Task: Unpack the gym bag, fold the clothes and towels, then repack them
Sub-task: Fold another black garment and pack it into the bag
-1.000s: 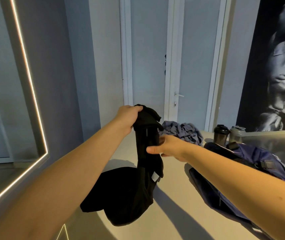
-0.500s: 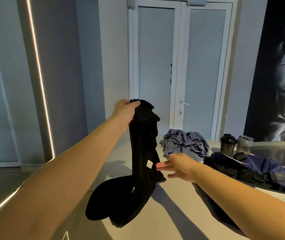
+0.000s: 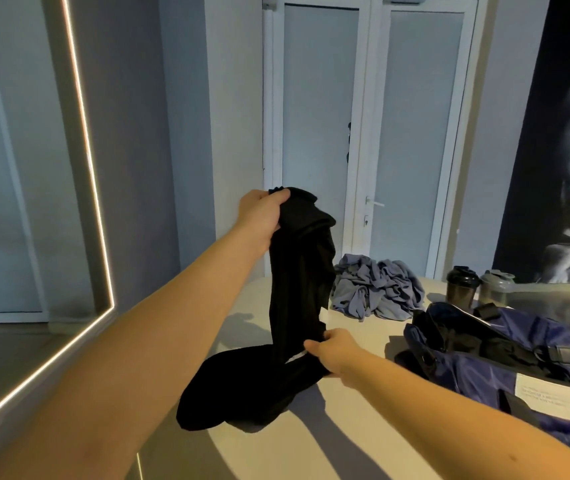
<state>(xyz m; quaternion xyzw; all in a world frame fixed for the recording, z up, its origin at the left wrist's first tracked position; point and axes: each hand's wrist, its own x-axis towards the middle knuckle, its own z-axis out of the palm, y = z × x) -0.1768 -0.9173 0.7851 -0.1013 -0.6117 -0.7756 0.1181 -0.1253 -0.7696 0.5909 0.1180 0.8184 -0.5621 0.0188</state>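
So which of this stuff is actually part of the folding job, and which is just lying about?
Part of the job: black garment held up, crumpled blue-grey clothes, navy gym bag.
Just lying about: black shaker bottle, grey shaker bottle.

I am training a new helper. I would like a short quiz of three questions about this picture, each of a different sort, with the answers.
1. True or false: the left hand grips the top of the black garment.
2. What lies crumpled on the table behind the garment? A) a white towel B) a grey-blue pile of clothes C) a red jacket
3. How many bottles stand beyond the blue bag?

Key: 1 true; 2 B; 3 two.
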